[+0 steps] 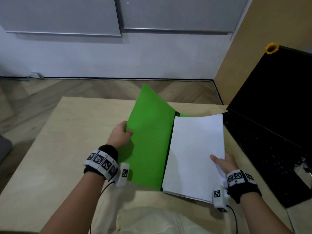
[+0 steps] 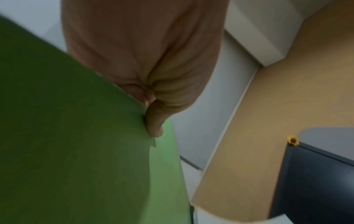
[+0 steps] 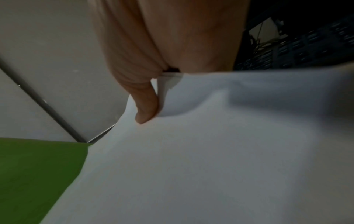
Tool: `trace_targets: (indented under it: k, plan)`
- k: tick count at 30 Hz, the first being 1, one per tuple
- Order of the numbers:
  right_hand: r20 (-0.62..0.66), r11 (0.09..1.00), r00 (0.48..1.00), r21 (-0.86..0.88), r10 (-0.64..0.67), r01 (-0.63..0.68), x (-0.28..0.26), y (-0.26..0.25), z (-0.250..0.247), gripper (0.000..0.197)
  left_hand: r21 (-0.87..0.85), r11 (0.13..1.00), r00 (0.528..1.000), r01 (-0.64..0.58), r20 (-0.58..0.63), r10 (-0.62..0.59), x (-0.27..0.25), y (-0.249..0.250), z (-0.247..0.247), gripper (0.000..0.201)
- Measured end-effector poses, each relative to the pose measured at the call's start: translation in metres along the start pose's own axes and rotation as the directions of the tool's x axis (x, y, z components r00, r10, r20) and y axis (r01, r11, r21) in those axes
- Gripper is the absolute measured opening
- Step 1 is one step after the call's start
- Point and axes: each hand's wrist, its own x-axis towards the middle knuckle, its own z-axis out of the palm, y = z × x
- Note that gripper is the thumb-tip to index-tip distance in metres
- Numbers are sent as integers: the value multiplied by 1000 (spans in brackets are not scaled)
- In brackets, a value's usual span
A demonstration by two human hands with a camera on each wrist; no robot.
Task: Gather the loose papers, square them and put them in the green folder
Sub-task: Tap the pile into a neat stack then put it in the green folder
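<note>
The green folder lies open on the wooden table, its left cover raised at a slant. My left hand pinches that cover's left edge, thumb on the inner face; in the left wrist view the thumb presses the green cover. A squared stack of white papers lies over the folder's right half, beside the dark spine. My right hand grips the stack at its right edge, thumb on top; the right wrist view shows the thumb on the white papers.
An open black laptop stands on the table right of the papers, a yellow flower on its lid corner. A cream cloth lies at the near edge. Beyond the table are wooden floor and a white wall.
</note>
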Motion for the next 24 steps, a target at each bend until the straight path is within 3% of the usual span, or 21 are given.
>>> trace_targets:
  k: [9, 17, 24]
  plan:
    - [19, 999, 999, 5, -37, 36, 17, -6, 69, 51, -23, 998, 995, 60, -74, -62, -29, -4, -50, 30]
    - [-33, 920, 999, -392, -38, 22, 50, -2, 88, 42, -95, 995, 1000, 5, -27, -7, -38, -2, -57, 24]
    - [-48, 869, 998, -494, -36, 8, 54, 0, 92, 43, -112, 992, 994, -50, 90, 61, -52, 13, -57, 33]
